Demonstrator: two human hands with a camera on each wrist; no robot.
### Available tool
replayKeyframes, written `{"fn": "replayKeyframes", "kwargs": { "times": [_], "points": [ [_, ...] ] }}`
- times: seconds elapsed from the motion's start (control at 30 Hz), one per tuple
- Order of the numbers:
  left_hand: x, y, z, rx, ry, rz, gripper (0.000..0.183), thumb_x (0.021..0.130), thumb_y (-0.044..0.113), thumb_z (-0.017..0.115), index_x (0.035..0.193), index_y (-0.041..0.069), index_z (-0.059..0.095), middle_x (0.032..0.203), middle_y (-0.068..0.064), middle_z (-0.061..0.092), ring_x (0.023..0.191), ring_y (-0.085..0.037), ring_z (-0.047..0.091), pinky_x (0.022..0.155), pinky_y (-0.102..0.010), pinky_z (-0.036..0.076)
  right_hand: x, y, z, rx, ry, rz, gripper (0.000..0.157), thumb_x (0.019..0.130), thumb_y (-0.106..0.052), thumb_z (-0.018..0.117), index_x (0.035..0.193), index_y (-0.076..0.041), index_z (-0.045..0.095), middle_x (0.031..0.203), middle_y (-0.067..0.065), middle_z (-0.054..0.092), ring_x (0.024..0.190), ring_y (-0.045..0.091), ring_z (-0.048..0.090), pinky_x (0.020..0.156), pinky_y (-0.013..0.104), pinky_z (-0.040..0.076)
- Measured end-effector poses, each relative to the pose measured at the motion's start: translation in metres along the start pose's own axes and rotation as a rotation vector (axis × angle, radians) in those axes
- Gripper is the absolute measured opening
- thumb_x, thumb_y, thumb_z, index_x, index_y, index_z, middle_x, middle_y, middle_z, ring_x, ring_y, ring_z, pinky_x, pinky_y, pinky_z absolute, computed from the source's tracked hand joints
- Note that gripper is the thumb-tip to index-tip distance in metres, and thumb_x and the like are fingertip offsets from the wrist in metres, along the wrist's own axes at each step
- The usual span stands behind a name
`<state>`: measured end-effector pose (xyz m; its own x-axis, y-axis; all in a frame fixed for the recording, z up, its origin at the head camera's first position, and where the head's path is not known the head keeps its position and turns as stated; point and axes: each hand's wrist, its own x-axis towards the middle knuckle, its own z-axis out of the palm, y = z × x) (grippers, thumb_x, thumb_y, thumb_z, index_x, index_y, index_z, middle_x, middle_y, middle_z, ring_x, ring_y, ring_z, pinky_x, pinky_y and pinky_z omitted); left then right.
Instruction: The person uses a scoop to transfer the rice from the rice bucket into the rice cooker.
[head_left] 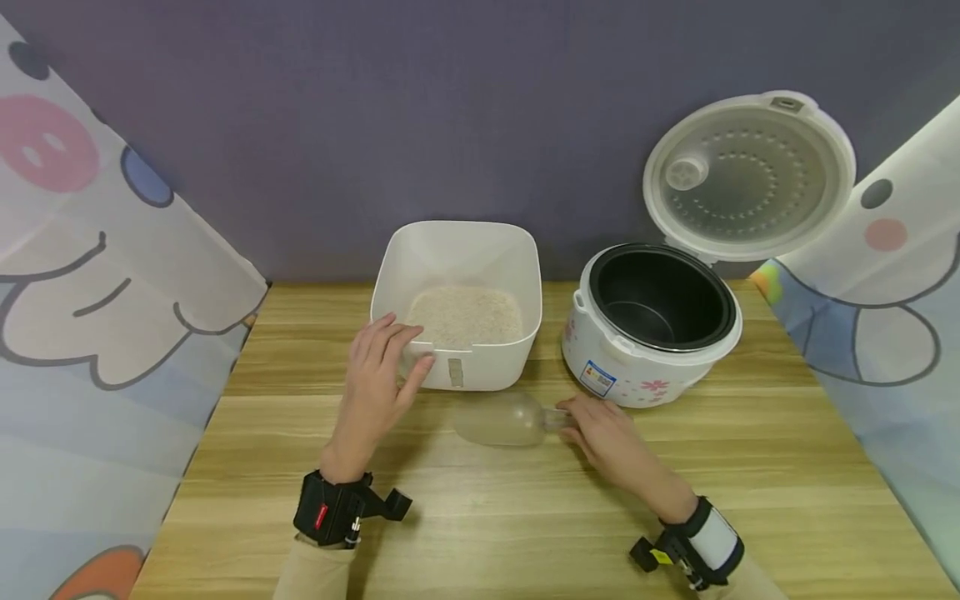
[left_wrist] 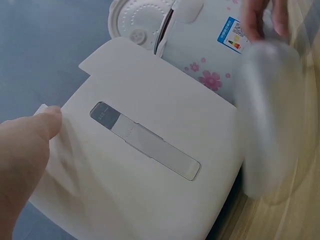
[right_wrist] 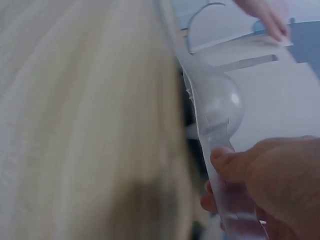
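A white rice bin stands on the table with pale rice inside. At its front left corner my left hand grips the rim, fingers over the edge and thumb on the outer front; the left wrist view shows the thumb at the bin's wall. My right hand holds a clear plastic scoop by its handle. The scoop's bowl points left, in front of the bin, with no rice visible in it. Close up in the right wrist view, thumb and fingers wrap the scoop's handle.
Right of the bin stands a white rice cooker with pink flowers, its lid raised and its dark inner pot showing. A grey wall rises behind the wooden table. Cartoon-printed cloths border both sides.
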<state>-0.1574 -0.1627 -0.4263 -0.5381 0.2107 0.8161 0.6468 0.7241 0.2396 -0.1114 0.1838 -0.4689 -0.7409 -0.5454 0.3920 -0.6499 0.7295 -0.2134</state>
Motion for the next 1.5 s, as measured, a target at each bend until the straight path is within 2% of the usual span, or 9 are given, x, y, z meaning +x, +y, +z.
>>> {"fn": "replayKeyframes", "kwargs": {
  "times": [0.2, 0.43, 0.67, 0.77, 0.9, 1.03, 1.2, 1.3, 1.5],
  "points": [
    [-0.002, 0.0, 0.001, -0.003, -0.044, -0.02, 0.054, 0.108, 0.048, 0.049, 0.126, -0.002, 0.062, 0.121, -0.021, 0.061, 0.133, -0.045, 0.05, 0.116, -0.059, 0.035, 0.002, -0.002, -0.038, 0.12, 0.01, -0.067, 0.043, 0.085, -0.002, 0.079, 0.125, -0.002, 0.062, 0.112, 0.009, 0.073, 0.099, 0.023, 0.071, 0.081, 0.042, 0.06],
    [-0.002, 0.001, 0.002, -0.012, -0.056, -0.028, 0.051, 0.108, 0.044, 0.05, 0.127, -0.003, 0.06, 0.123, -0.022, 0.059, 0.134, -0.046, 0.047, 0.118, -0.057, 0.033, 0.006, -0.014, -0.088, 0.318, -0.057, 0.001, 0.046, 0.094, 0.0, 0.071, 0.138, -0.007, 0.058, 0.125, 0.004, 0.07, 0.102, 0.014, 0.072, 0.082, 0.029, 0.061],
    [-0.003, 0.001, 0.001, -0.008, -0.083, -0.035, 0.055, 0.109, 0.045, 0.047, 0.131, -0.004, 0.056, 0.127, -0.023, 0.056, 0.138, -0.046, 0.042, 0.122, -0.055, 0.029, 0.028, -0.013, -0.132, 0.339, 0.063, 0.031, 0.044, 0.093, 0.005, 0.069, 0.135, -0.008, 0.061, 0.12, 0.003, 0.071, 0.101, 0.005, 0.067, 0.085, 0.012, 0.052],
    [-0.003, 0.001, 0.0, -0.013, -0.088, -0.04, 0.056, 0.108, 0.046, 0.048, 0.131, -0.004, 0.056, 0.128, -0.023, 0.055, 0.138, -0.047, 0.042, 0.122, -0.054, 0.029, 0.042, -0.01, -0.146, 0.359, 0.093, 0.091, 0.039, 0.096, 0.002, 0.067, 0.134, -0.007, 0.061, 0.114, 0.004, 0.071, 0.097, 0.001, 0.062, 0.078, 0.011, 0.05],
    [-0.003, 0.001, 0.0, -0.017, -0.094, -0.044, 0.057, 0.108, 0.048, 0.048, 0.131, -0.004, 0.056, 0.128, -0.023, 0.055, 0.137, -0.048, 0.043, 0.122, -0.054, 0.029, 0.062, -0.005, -0.164, 0.372, 0.009, 0.25, 0.038, 0.099, -0.012, 0.07, 0.135, -0.01, 0.06, 0.117, 0.006, 0.068, 0.096, -0.001, 0.06, 0.075, 0.01, 0.048],
    [-0.003, 0.002, 0.001, -0.023, -0.088, -0.036, 0.058, 0.108, 0.048, 0.047, 0.13, -0.005, 0.056, 0.128, -0.023, 0.055, 0.136, -0.049, 0.043, 0.122, -0.054, 0.029, 0.089, 0.003, -0.171, 0.314, -0.071, 0.315, 0.045, 0.093, -0.02, 0.078, 0.133, -0.008, 0.061, 0.115, 0.009, 0.062, 0.091, 0.011, 0.063, 0.075, 0.012, 0.046],
    [-0.003, 0.001, 0.002, -0.019, -0.08, -0.025, 0.057, 0.108, 0.048, 0.048, 0.131, -0.004, 0.056, 0.127, -0.024, 0.056, 0.136, -0.048, 0.043, 0.122, -0.055, 0.029, 0.128, 0.01, -0.169, 0.257, -0.161, 0.32, 0.044, 0.093, -0.023, 0.079, 0.13, -0.006, 0.061, 0.113, 0.012, 0.059, 0.088, 0.024, 0.064, 0.079, 0.033, 0.049],
    [-0.003, 0.001, 0.002, -0.014, -0.092, -0.023, 0.058, 0.108, 0.049, 0.047, 0.131, -0.004, 0.055, 0.127, -0.024, 0.055, 0.138, -0.047, 0.042, 0.122, -0.055, 0.028, 0.152, 0.015, -0.164, 0.243, -0.202, 0.298, 0.038, 0.094, -0.022, 0.077, 0.126, -0.007, 0.064, 0.113, 0.013, 0.064, 0.09, 0.026, 0.065, 0.08, 0.043, 0.051],
    [-0.004, 0.002, 0.002, -0.008, -0.094, -0.019, 0.058, 0.108, 0.05, 0.047, 0.132, -0.003, 0.054, 0.129, -0.021, 0.055, 0.139, -0.045, 0.041, 0.123, -0.054, 0.028, 0.192, 0.024, -0.149, 0.067, -0.258, 0.206, 0.035, 0.094, -0.025, 0.077, 0.124, -0.009, 0.071, 0.103, 0.009, 0.069, 0.09, 0.026, 0.063, 0.074, 0.045, 0.051]
  ]
}}
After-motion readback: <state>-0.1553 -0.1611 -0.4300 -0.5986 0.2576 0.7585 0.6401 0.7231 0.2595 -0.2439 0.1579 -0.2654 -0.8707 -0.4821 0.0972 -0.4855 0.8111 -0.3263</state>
